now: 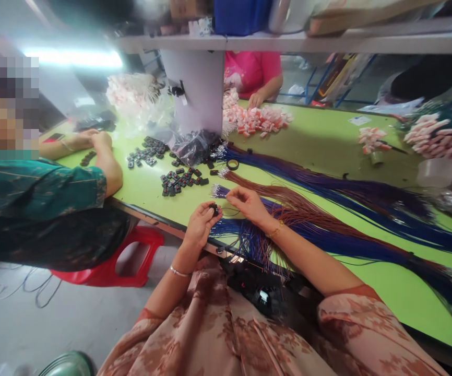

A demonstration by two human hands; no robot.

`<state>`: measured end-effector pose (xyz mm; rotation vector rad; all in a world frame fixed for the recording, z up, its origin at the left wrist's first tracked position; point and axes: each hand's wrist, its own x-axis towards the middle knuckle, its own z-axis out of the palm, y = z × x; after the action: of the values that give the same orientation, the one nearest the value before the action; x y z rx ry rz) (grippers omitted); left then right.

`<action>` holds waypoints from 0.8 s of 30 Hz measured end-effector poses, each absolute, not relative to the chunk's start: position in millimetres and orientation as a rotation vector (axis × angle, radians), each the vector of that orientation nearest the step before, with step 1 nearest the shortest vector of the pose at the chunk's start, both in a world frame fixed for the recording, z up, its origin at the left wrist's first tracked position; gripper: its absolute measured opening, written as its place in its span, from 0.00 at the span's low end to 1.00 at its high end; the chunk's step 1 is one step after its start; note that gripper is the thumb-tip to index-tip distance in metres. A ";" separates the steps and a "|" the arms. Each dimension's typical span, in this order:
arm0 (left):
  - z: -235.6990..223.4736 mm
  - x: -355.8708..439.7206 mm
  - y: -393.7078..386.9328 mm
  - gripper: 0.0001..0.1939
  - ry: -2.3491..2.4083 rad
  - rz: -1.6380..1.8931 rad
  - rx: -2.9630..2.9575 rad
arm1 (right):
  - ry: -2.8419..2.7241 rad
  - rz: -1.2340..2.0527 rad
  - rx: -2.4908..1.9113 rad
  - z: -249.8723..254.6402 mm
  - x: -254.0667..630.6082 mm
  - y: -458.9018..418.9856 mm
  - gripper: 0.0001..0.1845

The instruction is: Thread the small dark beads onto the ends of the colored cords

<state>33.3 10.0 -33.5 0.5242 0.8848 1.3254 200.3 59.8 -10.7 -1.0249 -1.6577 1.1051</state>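
Note:
My left hand (201, 223) is closed around a small black plastic part (214, 209) at the near edge of the green table (320, 151). My right hand (247, 202) pinches a thin dark wire that runs toward that part. Just beyond my hands lie long bundles of blue wires (328, 183) and brown wires (308, 209), spread out to the right. A loose pile of small black parts (182, 180) sits on the table ahead of my left hand.
A person in a green patterned top sits at the left on a red stool (132, 258), hands on the table. Another person in pink sits across by red-and-white parts (259, 120). A grey post (198, 89), a plastic bag of black parts (194, 146), and a tape ring (233, 164) stand behind.

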 end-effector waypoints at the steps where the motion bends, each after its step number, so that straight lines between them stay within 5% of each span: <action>1: -33.0 34.4 10.4 0.14 0.876 1.323 0.526 | -1.690 1.081 -1.051 -10.0 200.0 58.0 0.11; 24: -35.0 40.0 11.1 0.15 0.882 1.291 0.546 | -2.115 0.528 -1.339 -10.0 190.5 41.7 0.09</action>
<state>40.0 11.1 -35.0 0.5463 0.8824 1.2909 190.5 41.7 -10.0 -1.3389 -2.1146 0.5276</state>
